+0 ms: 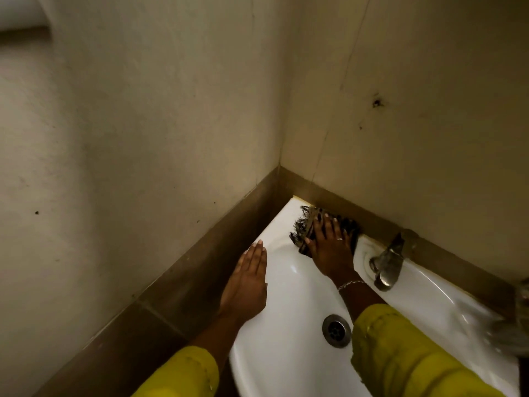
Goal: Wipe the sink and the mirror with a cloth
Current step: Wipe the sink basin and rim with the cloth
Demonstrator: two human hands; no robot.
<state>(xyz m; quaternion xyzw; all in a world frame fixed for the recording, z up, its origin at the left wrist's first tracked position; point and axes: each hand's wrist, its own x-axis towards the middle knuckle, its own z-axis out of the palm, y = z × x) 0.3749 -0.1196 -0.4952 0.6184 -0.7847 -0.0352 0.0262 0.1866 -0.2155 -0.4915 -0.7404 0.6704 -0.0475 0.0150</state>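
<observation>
A white ceramic sink [289,325] fills the lower middle of the head view, set into a room corner. My right hand [329,247] lies flat on a dark patterned cloth [300,233] and presses it onto the sink's back rim near the corner. My left hand [247,282] rests flat on the sink's left rim, fingers straight and together, holding nothing. Both arms wear yellow sleeves. No mirror is in view.
A metal tap [388,265] stands on the back rim just right of my right hand. The drain [336,329] sits in the basin bottom. Brown tile [200,270] borders the sink under beige walls. A blurred object [512,325] is at the right edge.
</observation>
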